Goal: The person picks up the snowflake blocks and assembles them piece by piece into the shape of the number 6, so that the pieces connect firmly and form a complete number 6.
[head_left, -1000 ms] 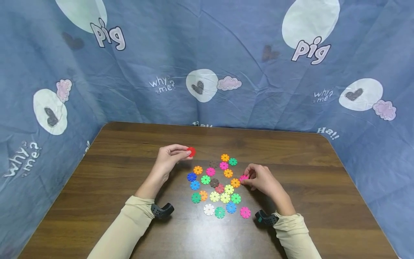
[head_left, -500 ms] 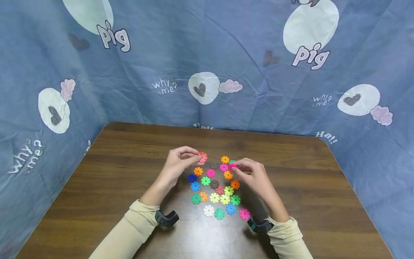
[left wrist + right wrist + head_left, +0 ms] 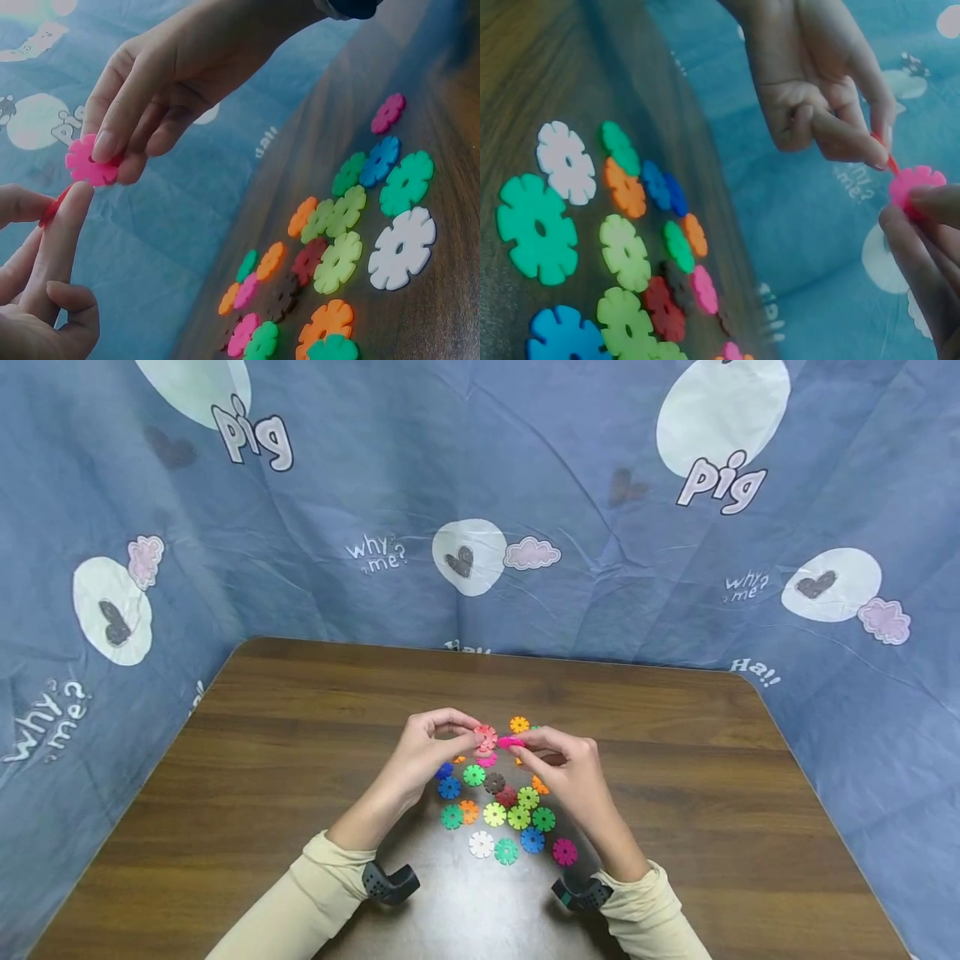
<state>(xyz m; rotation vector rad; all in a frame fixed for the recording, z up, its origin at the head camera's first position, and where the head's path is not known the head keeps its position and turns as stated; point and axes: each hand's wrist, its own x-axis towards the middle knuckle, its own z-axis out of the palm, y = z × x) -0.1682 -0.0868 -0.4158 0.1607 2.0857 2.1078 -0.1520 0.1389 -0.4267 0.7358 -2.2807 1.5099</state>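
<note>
Red disc (image 3: 490,733): held up off the table (image 3: 360,685), well beyond the white disc (image 3: 482,844); its face is turned to the head view, its rim to the right wrist view.
Pink disc (image 3: 87,171): held up at the red one's right, beyond and slightly right of the white disc, edge-on to the head view; the two rims are held close, and whether they touch cannot be told.
Left hand (image 3: 427,750): beyond and left of the white disc; the red disc is pinched between thumb and fingers.
Right hand (image 3: 573,768): beyond and right of the white disc; the pink disc is pinched between thumb and fingers, and some loose discs are partly hidden by this hand.
Row right of the white disc: a sea-green disc (image 3: 506,852) just beside it, then a blue disc (image 3: 532,840), then a magenta disc (image 3: 566,852).
Just beyond the white disc: a yellow disc (image 3: 494,814); to the left, an orange disc (image 3: 325,321) is partly overlapped by a green disc (image 3: 334,349).
Farther beyond: a maroon disc (image 3: 506,796) and a brown disc (image 3: 494,782).
Table: wood-grained; the loose discs are borne flat on it around the white disc.
Cloth (image 3: 577,618): blue, printed with "pig" and "why me?", hung well beyond the white disc.
</note>
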